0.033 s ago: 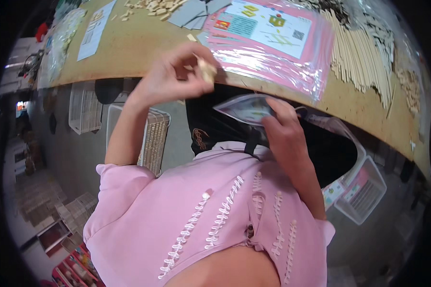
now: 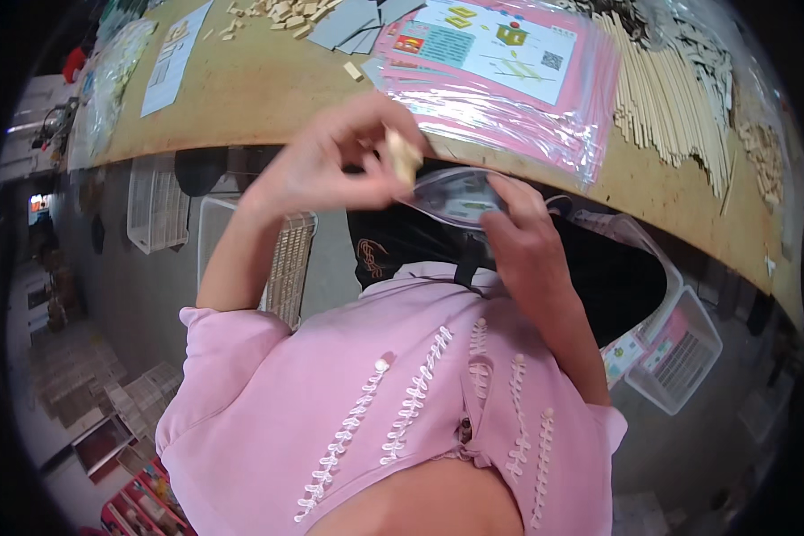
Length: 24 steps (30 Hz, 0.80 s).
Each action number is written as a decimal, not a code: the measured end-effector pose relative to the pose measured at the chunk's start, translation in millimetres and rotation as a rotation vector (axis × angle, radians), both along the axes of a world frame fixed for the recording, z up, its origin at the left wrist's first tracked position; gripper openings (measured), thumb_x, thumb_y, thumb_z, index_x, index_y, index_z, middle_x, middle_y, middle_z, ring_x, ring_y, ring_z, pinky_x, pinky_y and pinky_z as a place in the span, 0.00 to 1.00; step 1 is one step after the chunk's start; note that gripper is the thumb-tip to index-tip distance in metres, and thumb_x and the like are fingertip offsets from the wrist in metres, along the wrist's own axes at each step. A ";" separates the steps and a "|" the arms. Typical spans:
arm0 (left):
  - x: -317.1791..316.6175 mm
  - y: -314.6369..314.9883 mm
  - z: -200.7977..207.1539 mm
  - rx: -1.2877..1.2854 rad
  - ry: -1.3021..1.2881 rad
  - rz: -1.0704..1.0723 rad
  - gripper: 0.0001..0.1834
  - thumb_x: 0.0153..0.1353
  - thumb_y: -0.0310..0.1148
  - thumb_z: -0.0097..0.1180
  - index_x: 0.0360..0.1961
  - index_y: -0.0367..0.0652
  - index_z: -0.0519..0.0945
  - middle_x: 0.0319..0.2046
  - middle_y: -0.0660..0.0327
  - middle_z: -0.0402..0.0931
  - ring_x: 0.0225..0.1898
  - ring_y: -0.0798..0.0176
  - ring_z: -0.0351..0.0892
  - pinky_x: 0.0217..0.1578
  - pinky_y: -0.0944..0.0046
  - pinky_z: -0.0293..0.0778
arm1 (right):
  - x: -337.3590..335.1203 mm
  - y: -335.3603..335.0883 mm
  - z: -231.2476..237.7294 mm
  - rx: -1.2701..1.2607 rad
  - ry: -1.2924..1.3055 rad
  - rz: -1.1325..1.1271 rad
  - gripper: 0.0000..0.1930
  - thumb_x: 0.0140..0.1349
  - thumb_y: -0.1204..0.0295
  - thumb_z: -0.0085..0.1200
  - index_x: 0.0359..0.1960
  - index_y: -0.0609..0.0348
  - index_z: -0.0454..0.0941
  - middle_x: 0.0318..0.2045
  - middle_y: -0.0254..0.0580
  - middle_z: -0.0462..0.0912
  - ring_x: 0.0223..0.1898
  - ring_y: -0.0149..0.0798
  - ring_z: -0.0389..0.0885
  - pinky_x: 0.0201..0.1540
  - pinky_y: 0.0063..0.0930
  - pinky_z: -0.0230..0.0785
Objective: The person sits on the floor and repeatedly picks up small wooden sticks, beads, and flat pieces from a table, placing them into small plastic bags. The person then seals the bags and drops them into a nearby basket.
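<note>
My left hand (image 2: pixel 353 161), somewhat blurred, is closed on small pale wooden blocks (image 2: pixel 404 159), pinched between thumb and fingertips. Just below and right of them is a clear plastic bag (image 2: pixel 460 196) with its mouth spread and a printed sheet showing inside. The bag's right edge is gripped in my right hand (image 2: pixel 529 214), thumb toward me and fingers on the far side. The blocks are right at the bag's left corner; whether they touch it I cannot tell. Both hands are over my lap, at the near edge of the table (image 2: pixel 241 107).
Pink flat packs in clear plastic (image 2: pixel 500 116) are stacked on the table. Beyond lie loose wooden blocks (image 2: pixel 295 13) and grey sheets (image 2: pixel 348 31); wooden sticks (image 2: pixel 670 107) lie to the right. Below are white baskets (image 2: pixel 161 205) and a bin (image 2: pixel 683 357) with printed packs.
My left hand has moved right and slightly down with the blocks, up to the bag. The bag's mouth gapes wider, and my right hand has shifted slightly left.
</note>
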<state>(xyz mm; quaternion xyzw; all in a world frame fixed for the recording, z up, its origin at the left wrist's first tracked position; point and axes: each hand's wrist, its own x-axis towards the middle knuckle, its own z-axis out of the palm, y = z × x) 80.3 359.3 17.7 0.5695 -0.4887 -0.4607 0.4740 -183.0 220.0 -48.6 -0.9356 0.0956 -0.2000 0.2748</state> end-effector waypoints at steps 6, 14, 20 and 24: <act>-50.7 -19.8 4.2 0.099 -0.353 -0.126 0.22 0.61 0.28 0.73 0.55 0.38 0.80 0.50 0.58 0.81 0.42 0.68 0.85 0.40 0.66 0.86 | 0.2 5.9 5.5 0.074 -0.042 0.022 0.05 0.62 0.81 0.53 0.39 0.65 0.78 0.70 0.60 0.69 0.70 0.62 0.70 0.70 0.50 0.65; 28.6 -50.8 -2.6 -0.149 -0.877 0.375 0.13 0.66 0.27 0.66 0.51 0.38 0.84 0.43 0.56 0.85 0.37 0.64 0.85 0.36 0.64 0.80 | -18.2 7.8 -7.2 0.075 0.029 -0.053 0.02 0.59 0.82 0.56 0.34 0.67 0.80 0.66 0.60 0.73 0.68 0.60 0.72 0.70 0.47 0.67; 141.8 -65.7 -38.4 0.081 -1.307 0.505 0.29 0.56 0.38 0.75 0.57 0.36 0.82 0.48 0.45 0.85 0.49 0.42 0.85 0.51 0.50 0.80 | -36.4 8.9 -12.1 0.127 0.074 -0.130 0.04 0.57 0.82 0.59 0.34 0.68 0.82 0.62 0.59 0.78 0.64 0.59 0.77 0.67 0.47 0.71; 128.8 -65.9 -36.0 0.160 -1.223 0.551 0.28 0.56 0.38 0.74 0.56 0.36 0.82 0.43 0.45 0.86 0.44 0.45 0.87 0.47 0.52 0.82 | -41.3 10.5 -18.3 0.110 0.096 -0.177 0.05 0.56 0.82 0.59 0.35 0.68 0.83 0.61 0.58 0.79 0.63 0.59 0.78 0.66 0.47 0.73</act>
